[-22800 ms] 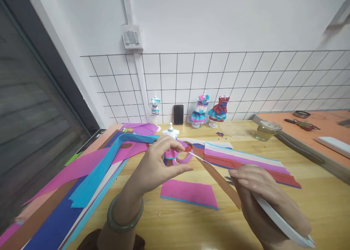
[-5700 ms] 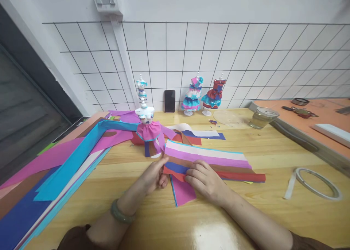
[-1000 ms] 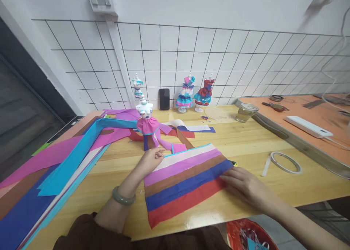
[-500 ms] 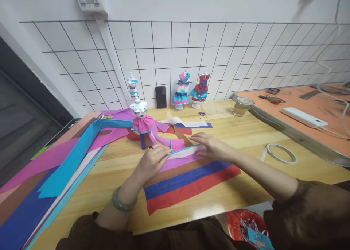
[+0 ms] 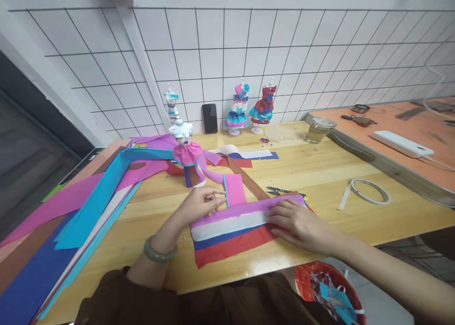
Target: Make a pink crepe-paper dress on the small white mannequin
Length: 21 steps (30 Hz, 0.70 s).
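Paper strips lie overlapped in front of me: a purple strip [image 5: 256,206] at the back, then a white strip [image 5: 227,224], a blue strip [image 5: 220,239] and a red strip [image 5: 231,250] nearest me. My right hand [image 5: 298,223] rests on their right part, fingers stretched over the purple and white strips. At the left end my left hand [image 5: 201,204] hovers or lightly touches, its fingers apart; I cannot tell which. Behind them is a short pink strip [image 5: 235,190] with a blue edge. Scissors [image 5: 280,190] lie beyond, partly covered by the strips.
A white mannequin [image 5: 183,131] in a pink skirt stands behind my left hand. Several small dressed mannequins and a phone [image 5: 209,118] are by the tiled wall. A tape roll [image 5: 371,192] and a lidded cup [image 5: 320,129] are right. Long coloured strips [image 5: 95,197] spread left.
The white strip now lies flat over the layers, covering the brown one. My right hand has moved right and nearer to me, uncovering the scissors. My left hand has lifted its fingers apart.
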{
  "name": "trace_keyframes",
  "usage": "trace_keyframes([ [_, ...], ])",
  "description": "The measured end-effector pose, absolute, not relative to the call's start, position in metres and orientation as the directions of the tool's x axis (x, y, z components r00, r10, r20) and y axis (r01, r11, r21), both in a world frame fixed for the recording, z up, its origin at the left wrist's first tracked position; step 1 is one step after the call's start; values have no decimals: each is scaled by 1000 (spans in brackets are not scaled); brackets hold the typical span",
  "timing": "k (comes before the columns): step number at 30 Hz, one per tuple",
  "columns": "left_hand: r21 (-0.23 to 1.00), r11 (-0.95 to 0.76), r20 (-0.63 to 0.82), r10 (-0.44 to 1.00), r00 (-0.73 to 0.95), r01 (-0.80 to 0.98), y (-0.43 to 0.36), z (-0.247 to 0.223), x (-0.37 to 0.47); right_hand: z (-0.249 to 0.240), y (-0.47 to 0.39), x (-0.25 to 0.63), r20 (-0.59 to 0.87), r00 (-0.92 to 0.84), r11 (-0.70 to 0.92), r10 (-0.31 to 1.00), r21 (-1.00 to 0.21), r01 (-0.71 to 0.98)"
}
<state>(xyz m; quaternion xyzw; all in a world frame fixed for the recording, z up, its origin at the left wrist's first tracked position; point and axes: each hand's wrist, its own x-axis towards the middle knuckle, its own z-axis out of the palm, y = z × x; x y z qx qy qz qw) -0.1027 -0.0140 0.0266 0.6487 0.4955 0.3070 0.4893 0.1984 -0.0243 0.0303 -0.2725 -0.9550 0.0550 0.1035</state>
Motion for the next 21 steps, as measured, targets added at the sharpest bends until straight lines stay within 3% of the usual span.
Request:
trace_keyframes([
  [6, 795, -192, 85, 974, 208, 575, -4, 10, -105, 29, 15, 182, 101, -794, 778, 600, -304, 550],
  [11, 740, -245, 156, 968, 195, 626, 1, 0, -106, 26, 31, 160, -40, -835, 787, 549, -312, 533],
  [15, 659, -409, 237, 909, 342, 631, 2, -4, -100, 35, 21, 159, -50, -861, 814, 506, -303, 496],
  [21, 501, -517, 220, 852, 475, 694, 3, -10, -92, 60, 4, 186, -52, -803, 710, 594, -435, 554],
])
